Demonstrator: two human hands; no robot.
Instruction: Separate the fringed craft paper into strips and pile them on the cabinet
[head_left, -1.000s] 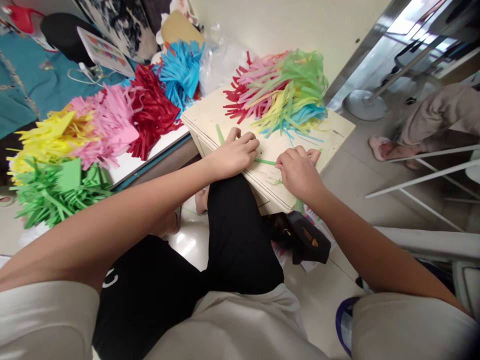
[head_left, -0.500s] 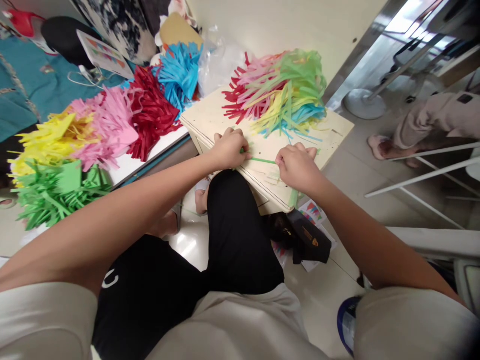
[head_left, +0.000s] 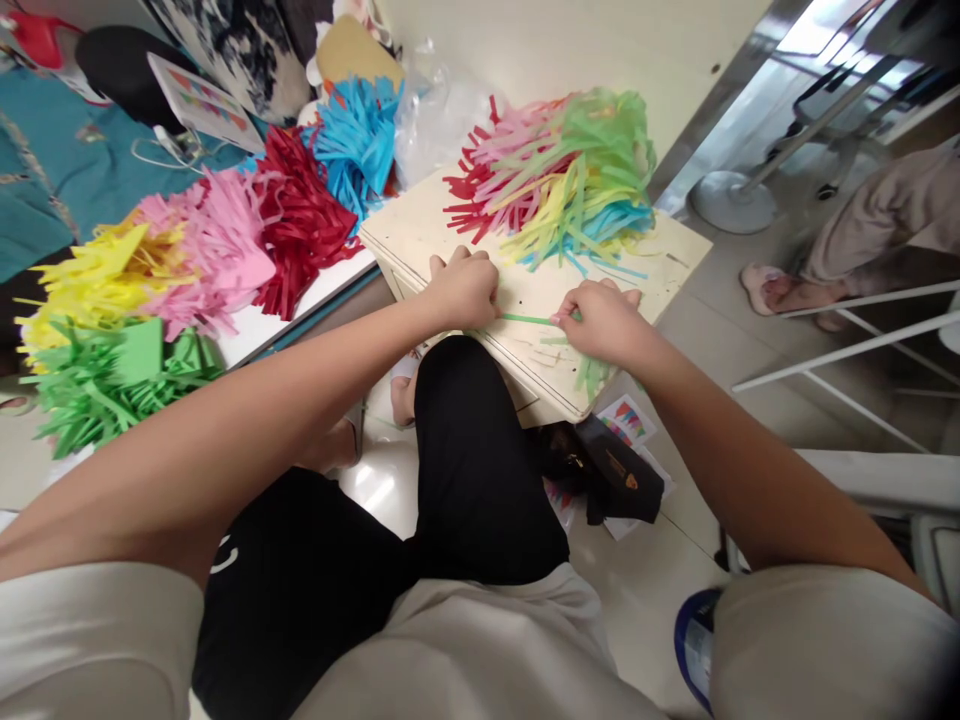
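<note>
A thin green strip (head_left: 527, 319), looking like tissue paper twisted narrow, is stretched between my two hands just over the cream tabletop (head_left: 517, 370). My left hand (head_left: 463, 288) is closed on its left end, the fingertips partly hidden behind the knuckles. Pinched in my right hand (head_left: 600, 318) is the other end. Pale green fringe (head_left: 592, 374) hangs below my right hand at the table edge. Beyond both hands lies a pile of fringed tissue tassels (head_left: 555, 170) in red, pink, yellow, blue and light green.
On the left, a white surface (head_left: 259, 335) bears yellow (head_left: 112, 265), pink (head_left: 214, 240), dark red (head_left: 300, 215), blue (head_left: 356, 135) and green fringed bundles (head_left: 127, 390). A clear plastic bag (head_left: 435, 115) sits behind. At right are another person's leg (head_left: 877, 220) and a white metal frame (head_left: 847, 335).
Both hands keep the strip stretched in nearly the same place. Pale green fringe shows more below my right hand. The view has shifted slightly.
</note>
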